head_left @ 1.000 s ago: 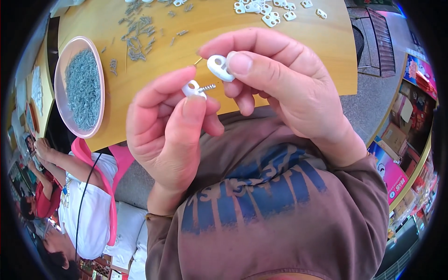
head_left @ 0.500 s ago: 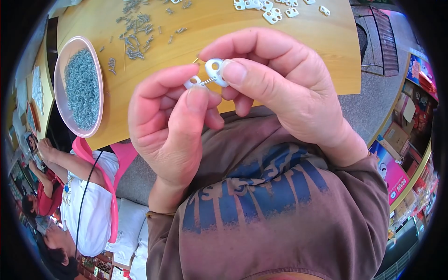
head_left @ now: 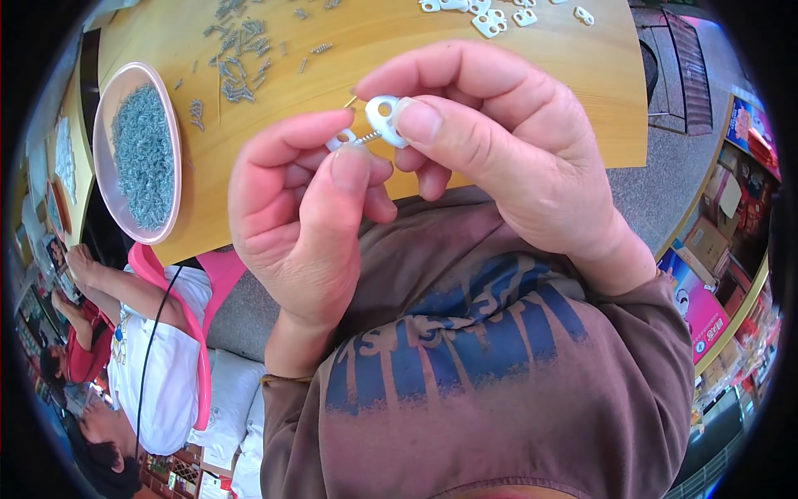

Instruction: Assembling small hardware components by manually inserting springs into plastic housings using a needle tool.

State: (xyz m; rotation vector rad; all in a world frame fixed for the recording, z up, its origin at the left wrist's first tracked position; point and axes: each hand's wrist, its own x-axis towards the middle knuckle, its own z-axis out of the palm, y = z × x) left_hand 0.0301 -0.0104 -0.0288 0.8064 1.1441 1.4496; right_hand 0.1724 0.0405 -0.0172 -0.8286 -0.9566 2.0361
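Above the near edge of the table, my two hands are close together. Between the thumb and forefinger of my left hand point(head_left: 307, 200) is a small white plastic piece point(head_left: 341, 139) with a hole, like a cord-lock part. A tiny metal spring point(head_left: 369, 137) bridges from it to a larger white holed plastic piece point(head_left: 383, 115). My right hand point(head_left: 515, 150) pinches that larger piece by thumb and fingers. A thin yellowish stick point(head_left: 351, 101) pokes out by my right forefinger; its other end is hidden.
A pink oval basin point(head_left: 172, 208) full of small springs stands at the table's left. Loose springs point(head_left: 241, 62) and white holed pieces point(head_left: 490, 23) lie farther back on the wooden table point(head_left: 332, 83). A seated person in white point(head_left: 158, 366) is at left; shelves with boxes point(head_left: 706, 241) stand right.
The two white pieces have come slightly closer together, and less of the spring shows between them. Both hands keep their pinch.
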